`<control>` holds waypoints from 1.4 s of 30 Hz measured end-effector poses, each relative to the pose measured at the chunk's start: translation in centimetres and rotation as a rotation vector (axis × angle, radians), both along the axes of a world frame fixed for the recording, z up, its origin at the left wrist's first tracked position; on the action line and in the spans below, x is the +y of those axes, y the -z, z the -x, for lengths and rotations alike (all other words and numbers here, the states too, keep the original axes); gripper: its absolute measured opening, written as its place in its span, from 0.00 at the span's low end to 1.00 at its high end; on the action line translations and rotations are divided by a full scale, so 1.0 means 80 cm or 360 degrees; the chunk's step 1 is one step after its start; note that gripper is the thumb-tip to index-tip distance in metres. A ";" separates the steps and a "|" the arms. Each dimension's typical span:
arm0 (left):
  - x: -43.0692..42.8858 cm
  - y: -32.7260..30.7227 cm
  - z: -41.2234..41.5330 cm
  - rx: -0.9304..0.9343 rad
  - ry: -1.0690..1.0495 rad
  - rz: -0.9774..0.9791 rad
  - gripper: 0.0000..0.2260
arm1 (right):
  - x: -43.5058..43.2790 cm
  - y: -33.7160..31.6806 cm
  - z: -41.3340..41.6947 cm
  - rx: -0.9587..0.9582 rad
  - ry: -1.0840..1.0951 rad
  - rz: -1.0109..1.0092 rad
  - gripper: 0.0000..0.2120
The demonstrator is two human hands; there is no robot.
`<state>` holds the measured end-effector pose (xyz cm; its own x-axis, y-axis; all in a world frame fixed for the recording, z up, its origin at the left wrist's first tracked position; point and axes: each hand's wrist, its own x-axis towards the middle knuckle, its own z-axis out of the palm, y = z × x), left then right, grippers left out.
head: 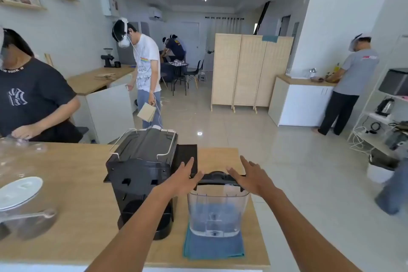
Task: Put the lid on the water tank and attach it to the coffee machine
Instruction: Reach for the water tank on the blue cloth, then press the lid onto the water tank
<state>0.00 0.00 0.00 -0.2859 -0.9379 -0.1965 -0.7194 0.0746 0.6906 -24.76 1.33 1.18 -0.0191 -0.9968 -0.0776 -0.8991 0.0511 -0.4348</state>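
Observation:
A clear plastic water tank (217,212) stands upright on a blue cloth (213,247) near the wooden counter's right end. A black lid (218,178) rests on the tank's top. My left hand (183,178) lies at the lid's left side and my right hand (251,175) at its right side, both with fingers spread and touching the lid's edges. The black coffee machine (141,174) stands just left of the tank, its back turned toward me, with a wire rail around its top.
The wooden counter (72,201) carries a white plate (19,190) and clear glassware (26,221) at the left. A person in a dark shirt works at the counter's far left. Other people stand further back in the room. The counter's right edge is close to the tank.

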 end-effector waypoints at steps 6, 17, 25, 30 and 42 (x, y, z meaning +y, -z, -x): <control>-0.005 0.019 0.000 0.0139 -0.0180 -0.0190 0.42 | -0.006 0.026 0.002 -0.0158 0.0027 -0.0113 0.55; -0.016 0.042 0.000 0.0448 -0.0430 -0.0280 0.30 | -0.002 0.033 0.000 -0.0678 0.0050 -0.0096 0.48; 0.001 0.031 0.002 0.0755 -0.0505 -0.0165 0.28 | 0.001 0.035 0.001 -0.0784 -0.0010 0.0066 0.42; 0.005 0.035 0.000 0.0864 -0.0509 -0.0022 0.28 | 0.006 0.028 0.003 -0.0808 -0.0093 0.0145 0.32; 0.009 0.033 -0.002 0.0927 -0.0575 0.0128 0.27 | 0.005 0.026 0.007 -0.0890 -0.0006 0.0230 0.30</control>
<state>0.19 0.70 -2.62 0.0095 -0.9995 -0.0317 -0.2220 -0.0330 0.9745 -25.31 1.73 -0.91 -0.0104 -0.9980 0.0619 -0.5306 -0.0469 -0.8463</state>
